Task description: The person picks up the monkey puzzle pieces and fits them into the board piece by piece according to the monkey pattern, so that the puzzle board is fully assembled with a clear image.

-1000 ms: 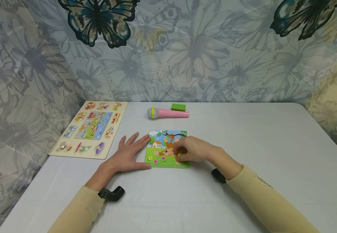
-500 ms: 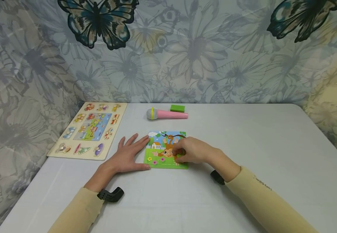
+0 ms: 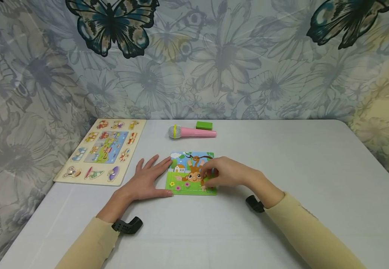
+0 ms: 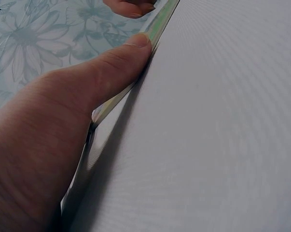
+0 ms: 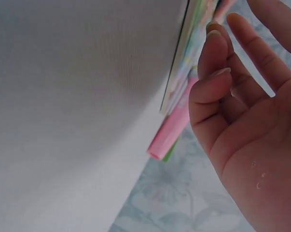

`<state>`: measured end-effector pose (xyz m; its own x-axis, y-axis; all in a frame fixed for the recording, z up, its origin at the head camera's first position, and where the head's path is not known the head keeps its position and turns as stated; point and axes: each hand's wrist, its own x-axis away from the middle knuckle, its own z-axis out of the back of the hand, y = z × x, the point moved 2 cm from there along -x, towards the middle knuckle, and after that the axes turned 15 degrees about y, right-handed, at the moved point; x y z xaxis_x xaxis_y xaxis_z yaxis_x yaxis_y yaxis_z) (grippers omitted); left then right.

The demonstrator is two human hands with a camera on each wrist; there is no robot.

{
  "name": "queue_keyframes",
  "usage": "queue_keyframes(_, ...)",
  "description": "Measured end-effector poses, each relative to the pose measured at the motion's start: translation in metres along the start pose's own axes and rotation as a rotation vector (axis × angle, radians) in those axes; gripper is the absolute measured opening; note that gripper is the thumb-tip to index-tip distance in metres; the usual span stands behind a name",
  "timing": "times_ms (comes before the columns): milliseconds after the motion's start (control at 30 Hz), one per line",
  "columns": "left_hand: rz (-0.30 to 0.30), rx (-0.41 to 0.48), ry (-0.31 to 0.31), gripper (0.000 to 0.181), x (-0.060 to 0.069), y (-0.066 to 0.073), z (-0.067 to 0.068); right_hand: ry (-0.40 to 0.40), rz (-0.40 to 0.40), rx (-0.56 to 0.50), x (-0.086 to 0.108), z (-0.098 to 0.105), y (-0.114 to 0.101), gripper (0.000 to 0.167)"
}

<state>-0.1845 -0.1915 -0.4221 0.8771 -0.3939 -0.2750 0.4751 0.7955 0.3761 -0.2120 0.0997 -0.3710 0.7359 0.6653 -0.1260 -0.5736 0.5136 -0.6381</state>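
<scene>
A small picture puzzle (image 3: 181, 178) showing a monkey, a house and flowers lies flat on the white table. Spread along its left side is my left hand (image 3: 144, 183), fingertips on the upper left edge and thumb at the lower left corner. The left wrist view shows the thumb (image 4: 114, 67) against the board's edge. My right hand (image 3: 229, 172) hovers over the puzzle's right part and hides some of it. In the right wrist view its fingers (image 5: 254, 53) are loosely bent, with nothing visible between them.
A pink toy microphone (image 3: 197, 132) with a silver head lies behind the puzzle, and a green block (image 3: 204, 125) sits just beyond it. To the left lies a larger wooden peg puzzle board (image 3: 80, 170). A patterned fabric wall (image 3: 224, 86) stands behind the table.
My right hand has shifted slightly to the right and its fingertips have come up off the puzzle. The left hand keeps its place; the view tilts a little.
</scene>
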Motion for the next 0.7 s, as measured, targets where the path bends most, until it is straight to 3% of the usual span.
queue_keyframes(233,-0.002,-0.002,0.002,0.104,0.000,0.000,0.000,0.038,-0.062,-0.031,0.008,0.014,0.005,0.021)
queue_keyframes(500,-0.004,0.006,0.008,0.103,0.002,-0.001,0.000,0.164,-0.035,-0.032,0.024,0.033,0.014,0.029)
queue_keyframes(700,0.000,0.045,0.025,0.099,0.005,-0.004,0.002,0.249,-0.064,-0.019,0.041,0.045,0.025,0.028)
